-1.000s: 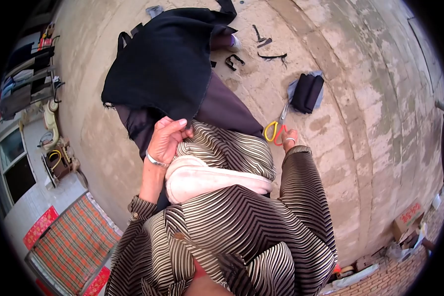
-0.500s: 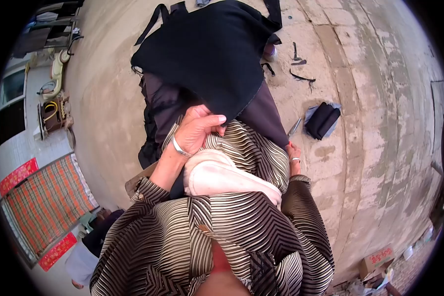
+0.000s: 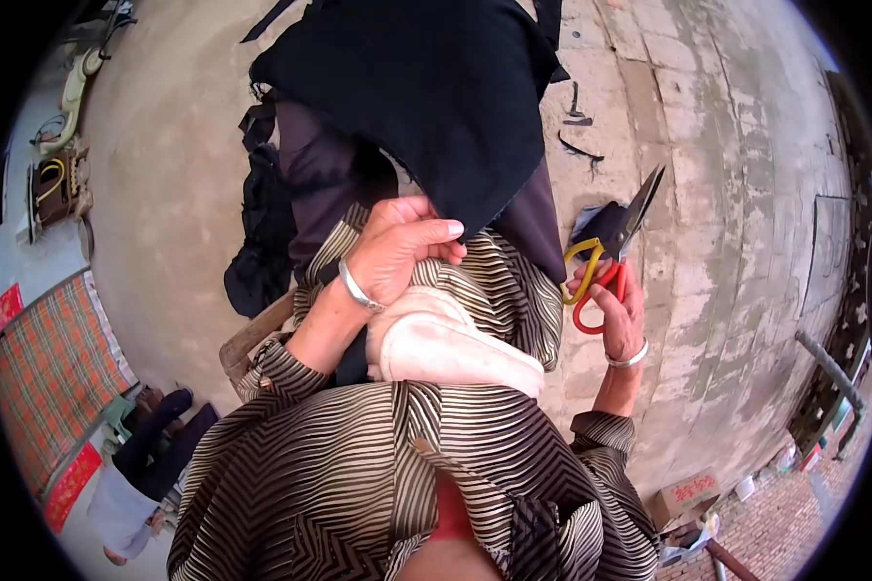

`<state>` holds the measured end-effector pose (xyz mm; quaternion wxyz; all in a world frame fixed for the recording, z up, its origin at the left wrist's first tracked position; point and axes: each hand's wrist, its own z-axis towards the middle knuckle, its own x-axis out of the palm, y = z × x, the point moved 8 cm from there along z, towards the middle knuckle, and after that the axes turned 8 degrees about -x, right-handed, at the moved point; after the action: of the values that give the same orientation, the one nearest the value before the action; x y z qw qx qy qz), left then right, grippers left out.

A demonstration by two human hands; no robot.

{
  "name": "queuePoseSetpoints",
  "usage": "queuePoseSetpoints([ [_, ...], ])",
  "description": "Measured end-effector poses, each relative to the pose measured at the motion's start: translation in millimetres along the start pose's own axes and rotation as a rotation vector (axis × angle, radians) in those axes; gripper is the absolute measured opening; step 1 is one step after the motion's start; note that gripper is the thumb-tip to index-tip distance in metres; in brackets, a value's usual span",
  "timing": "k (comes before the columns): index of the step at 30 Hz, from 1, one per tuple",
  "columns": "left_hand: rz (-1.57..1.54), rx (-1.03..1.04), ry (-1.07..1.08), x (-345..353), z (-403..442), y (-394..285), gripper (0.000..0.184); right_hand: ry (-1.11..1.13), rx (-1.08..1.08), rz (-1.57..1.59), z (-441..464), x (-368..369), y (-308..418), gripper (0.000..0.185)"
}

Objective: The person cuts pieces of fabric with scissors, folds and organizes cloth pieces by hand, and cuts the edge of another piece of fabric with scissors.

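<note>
Black cloth (image 3: 417,87) with frayed edges lies across my knees, its pointed corner toward me. My left hand (image 3: 392,250) pinches the cloth near that corner between thumb and fingers. Out to the right, my right hand (image 3: 618,315) grips a pair of scissors (image 3: 622,237) by its handles, one loop yellow and one red-orange. The blades point up and away, slightly parted, clear of the cloth. A pale pink padded piece (image 3: 455,344) rests on my lap, below my left hand.
Dark cloth strips (image 3: 262,223) hang left of my legs, beside a wooden seat edge (image 3: 252,339). Black scraps (image 3: 579,147) lie on the concrete ground. A dark folded bundle (image 3: 591,223) is partly behind the scissors. Another person (image 3: 131,494) is at the lower left, near a cardboard box (image 3: 686,494) at lower right.
My right hand has come up from beside my right leg and now holds the scissors, which lay on the ground before. My left hand keeps its pinch on the cloth.
</note>
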<state>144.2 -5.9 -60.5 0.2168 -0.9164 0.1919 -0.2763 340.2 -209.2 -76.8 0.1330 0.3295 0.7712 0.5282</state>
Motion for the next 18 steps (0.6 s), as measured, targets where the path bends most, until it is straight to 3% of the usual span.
queuePoseSetpoints([
  [2,-0.044,-0.028,0.000,-1,-2,2,0.008,0.065,-0.028,-0.287,-2,15,26,0.024],
  [8,-0.033,-0.058,0.039,-2,-2,5,0.011,0.105,-0.046,-0.377,-25,32,30,0.039],
  [10,-0.032,-0.058,0.047,-2,-3,5,0.012,0.064,0.081,-0.136,-32,31,19,0.039],
  [12,-0.029,-0.056,0.056,-1,-2,4,0.014,0.049,0.057,-0.152,-36,31,12,0.036],
  [15,-0.016,-0.042,0.064,0,-2,2,0.017,-0.066,0.126,-0.085,-42,40,9,0.023],
  [16,0.014,-0.036,0.059,-1,-2,1,0.015,-0.008,0.213,-0.094,-45,44,8,0.020],
  [18,0.041,-0.030,0.058,-2,-1,1,0.013,0.018,0.098,-0.056,-44,42,-1,0.021],
])
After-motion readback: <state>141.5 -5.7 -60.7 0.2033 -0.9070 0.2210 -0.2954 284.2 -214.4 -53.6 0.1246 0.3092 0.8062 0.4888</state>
